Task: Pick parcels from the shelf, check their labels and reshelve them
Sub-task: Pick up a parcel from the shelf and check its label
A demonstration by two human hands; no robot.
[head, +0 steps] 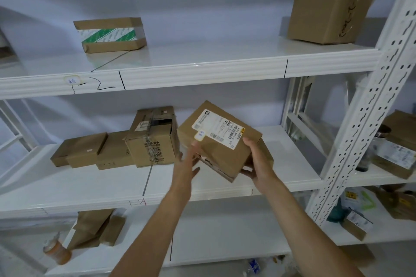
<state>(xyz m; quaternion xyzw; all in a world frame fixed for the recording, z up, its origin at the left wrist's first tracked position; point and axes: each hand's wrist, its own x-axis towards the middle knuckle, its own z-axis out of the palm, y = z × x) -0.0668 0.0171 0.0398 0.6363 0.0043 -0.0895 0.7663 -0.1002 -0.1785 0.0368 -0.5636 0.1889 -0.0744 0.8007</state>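
Near the centre of the frame, the right hand (256,164) grips the lower right corner of a tilted cardboard parcel (221,139), label (217,128) facing up. The left hand (188,162) is open, its fingers spread and touching the parcel's left edge. Behind, more boxes (144,139) lie on the middle shelf (112,186); on the upper shelf, at upper left, stands a green-taped box (110,35).

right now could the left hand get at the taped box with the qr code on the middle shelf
Probably yes: the left hand is open, only touching the held parcel, and the taped box sits just left of it with nothing between them.
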